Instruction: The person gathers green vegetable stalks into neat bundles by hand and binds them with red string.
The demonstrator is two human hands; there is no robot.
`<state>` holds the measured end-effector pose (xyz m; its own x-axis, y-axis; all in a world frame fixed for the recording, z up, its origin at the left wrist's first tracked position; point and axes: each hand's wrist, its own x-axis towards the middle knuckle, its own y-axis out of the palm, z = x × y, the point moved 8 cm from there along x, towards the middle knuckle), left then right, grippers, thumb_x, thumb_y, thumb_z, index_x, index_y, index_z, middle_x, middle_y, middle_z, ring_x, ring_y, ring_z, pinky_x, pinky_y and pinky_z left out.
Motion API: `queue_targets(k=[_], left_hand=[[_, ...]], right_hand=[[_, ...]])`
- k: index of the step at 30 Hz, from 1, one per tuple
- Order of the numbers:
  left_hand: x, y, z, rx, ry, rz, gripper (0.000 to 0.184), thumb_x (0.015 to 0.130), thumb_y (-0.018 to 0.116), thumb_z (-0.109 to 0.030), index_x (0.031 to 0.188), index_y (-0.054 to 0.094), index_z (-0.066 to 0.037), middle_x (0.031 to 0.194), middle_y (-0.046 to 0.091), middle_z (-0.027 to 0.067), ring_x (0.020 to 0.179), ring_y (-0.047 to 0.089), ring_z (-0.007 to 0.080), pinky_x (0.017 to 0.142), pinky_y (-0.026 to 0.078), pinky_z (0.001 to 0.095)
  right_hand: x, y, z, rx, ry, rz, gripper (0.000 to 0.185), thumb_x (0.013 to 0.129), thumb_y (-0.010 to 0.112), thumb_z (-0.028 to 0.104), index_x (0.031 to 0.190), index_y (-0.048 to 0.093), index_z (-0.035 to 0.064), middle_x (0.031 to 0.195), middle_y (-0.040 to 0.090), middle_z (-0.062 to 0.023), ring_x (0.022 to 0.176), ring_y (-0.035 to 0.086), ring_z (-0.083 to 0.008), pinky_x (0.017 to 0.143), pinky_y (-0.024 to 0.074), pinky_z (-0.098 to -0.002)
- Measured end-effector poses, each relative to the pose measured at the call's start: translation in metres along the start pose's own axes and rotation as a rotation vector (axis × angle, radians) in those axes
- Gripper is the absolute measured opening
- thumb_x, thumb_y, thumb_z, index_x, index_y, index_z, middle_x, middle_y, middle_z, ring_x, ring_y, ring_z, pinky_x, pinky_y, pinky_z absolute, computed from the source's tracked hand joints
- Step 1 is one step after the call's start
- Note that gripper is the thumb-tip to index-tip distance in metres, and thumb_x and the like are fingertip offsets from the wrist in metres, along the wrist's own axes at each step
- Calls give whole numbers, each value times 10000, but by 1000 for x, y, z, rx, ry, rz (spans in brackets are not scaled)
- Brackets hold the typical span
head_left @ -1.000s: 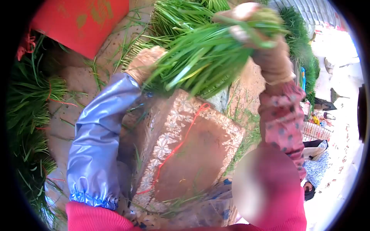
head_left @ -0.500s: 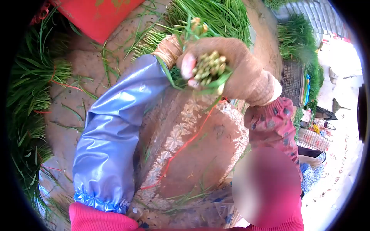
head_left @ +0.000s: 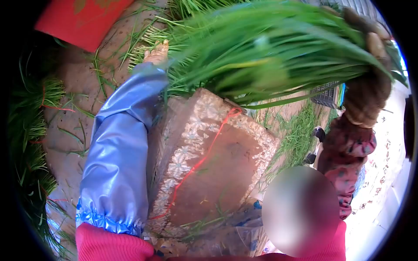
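My right hand (head_left: pixel 376 61), in a brown glove, is raised at the upper right and closed on a large bunch of chives (head_left: pixel 278 48). The long green leaves stretch leftward across the view, blurred by motion. My left hand (head_left: pixel 156 53), in a tan glove with a shiny blue sleeve cover, is at the upper left, beside the pale cut stems of more chives (head_left: pixel 150 37). One finger points upward; its other fingers are hidden, so I cannot tell whether it grips anything. Below the bunch lies a worn board with a white flower border (head_left: pixel 209 174), crossed by a red string (head_left: pixel 191 167).
Chive bundles tied with red string (head_left: pixel 32 130) line the left side. A red object (head_left: pixel 80 21) is at the upper left. Loose green leaves (head_left: pixel 300 135) lie on the ground beyond the board, near a dark crate (head_left: pixel 324 96).
My right hand has swung far right and outward with the chives, whose leaves now spread sideways; their cut ends faced me before. My left hand has shifted slightly left, and the board shows more fully.
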<state>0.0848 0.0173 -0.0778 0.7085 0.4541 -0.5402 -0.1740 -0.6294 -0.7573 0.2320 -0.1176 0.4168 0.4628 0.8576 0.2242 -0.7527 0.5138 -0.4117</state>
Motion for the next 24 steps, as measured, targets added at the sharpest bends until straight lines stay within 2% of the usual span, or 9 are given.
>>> queue_targets(k=[5,7,8,12,14,17,19,21,24], left_hand=[[-15,-20,0,-31,131,-202,740,893,534,-104,1523,155,-193,1575,197,55,1412,297,219,1108,297,480],[-31,-34,1,-184,441,-348,704,893,510,-43,1515,217,-196,1563,226,85,1344,411,204,1033,407,358],[-34,-41,6,-451,383,-178,685,880,507,-2,1496,278,-195,1544,261,103,1312,442,204,1004,428,327],[-47,-51,28,22,691,-323,595,836,551,56,1381,495,-177,1437,427,116,1067,599,226,889,490,324],[-79,-72,27,-138,630,-115,521,859,577,-3,1351,524,-168,1397,471,115,1079,593,226,922,464,316],[-163,-134,-15,63,362,164,495,871,612,-50,1346,523,-160,1333,525,132,1148,555,210,984,419,295],[-201,-135,-16,-29,184,350,506,867,634,-65,1351,515,-156,1282,566,147,1172,536,201,1008,399,281],[-246,-143,-46,-487,518,378,522,806,724,-86,1302,563,-116,975,687,114,785,606,116,704,511,265],[-376,-180,-141,-327,753,560,618,810,755,-336,1309,531,-49,950,679,154,844,639,145,721,509,314]], right_hand=[[-14,-93,28,360,211,104,443,920,529,193,1267,515,-83,1261,567,-171,1167,539,-224,1096,353,-396],[-30,-153,5,-356,129,-334,363,915,565,185,1179,593,-63,1142,627,-144,1036,588,-187,969,461,-365],[-39,-166,2,-384,123,-351,363,915,565,185,1179,593,-63,1142,627,-144,1036,588,-187,969,461,-365],[-104,-208,-22,-225,332,-589,220,860,624,86,1060,645,-4,950,673,-73,856,632,-166,788,520,-287],[-141,-229,-17,-395,345,-873,251,822,672,58,1064,626,9,946,670,-68,827,635,-179,765,529,-301],[-163,-205,12,-19,231,-694,220,803,677,7,1016,627,5,955,668,-71,796,639,-172,719,538,-295],[-200,-232,14,-310,311,-953,224,771,671,-50,983,641,16,899,669,-61,798,645,-167,722,539,-309],[-220,-240,17,-4,139,-950,177,796,654,-37,960,642,28,895,668,-48,801,647,-168,713,537,-300],[-241,-210,61,215,65,-778,148,817,640,-38,945,629,35,920,666,-87,863,651,-200,831,535,-321]])
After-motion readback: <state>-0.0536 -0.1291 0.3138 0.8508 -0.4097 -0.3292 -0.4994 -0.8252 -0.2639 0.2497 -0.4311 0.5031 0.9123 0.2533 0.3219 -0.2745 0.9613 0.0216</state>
